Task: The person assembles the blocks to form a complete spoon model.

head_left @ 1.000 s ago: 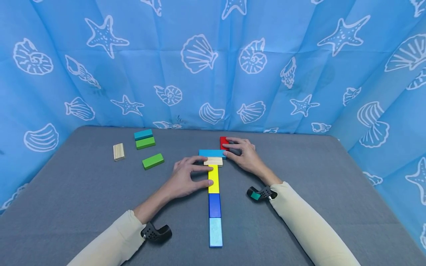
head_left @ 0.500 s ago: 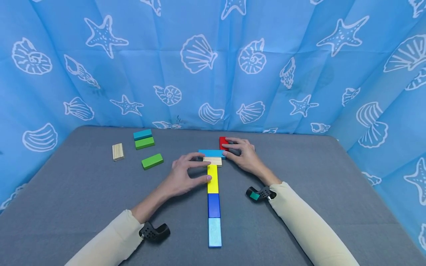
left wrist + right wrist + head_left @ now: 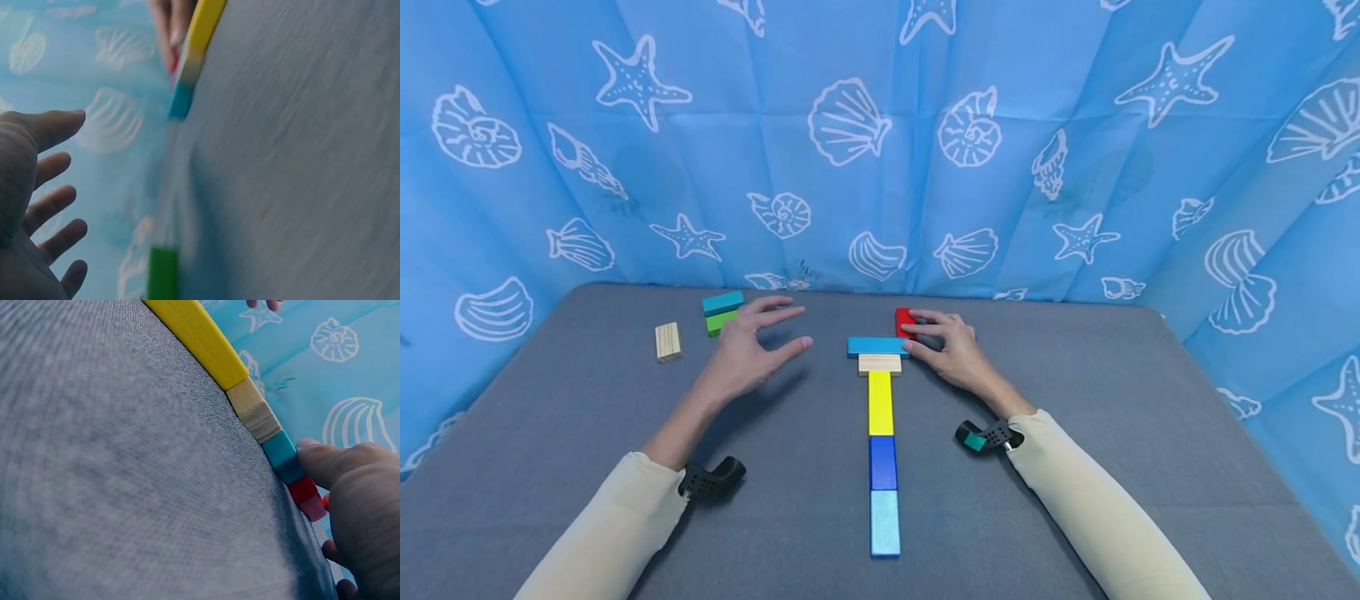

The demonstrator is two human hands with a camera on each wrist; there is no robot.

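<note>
My left hand (image 3: 741, 350) hangs over the table at left with its fingers spread and nothing in them, partly covering a green block (image 3: 718, 323). My right hand (image 3: 951, 350) rests at the far end of a row of blocks. Its thumb touches the end of a blue crosswise block (image 3: 876, 347), and its fingertips lie on a red block (image 3: 904, 321), partly hidden. Nearer stand a plain wood block (image 3: 880, 364), then a yellow block (image 3: 881, 404), a dark blue block (image 3: 883, 462) and a light blue block (image 3: 885, 523), end to end. The left wrist view shows a green block (image 3: 162, 275) below my fingers.
A teal block (image 3: 723, 302) lies against the green one at the back left. A plain wood block (image 3: 667, 342) lies apart, farther left. A blue shell-print curtain (image 3: 880, 192) hangs behind the grey cloth-covered table (image 3: 1037, 517).
My left hand has left the yellow and plain wood blocks and moved left and away from me, now covering the nearer green block. The right hand and the row have stayed put.
</note>
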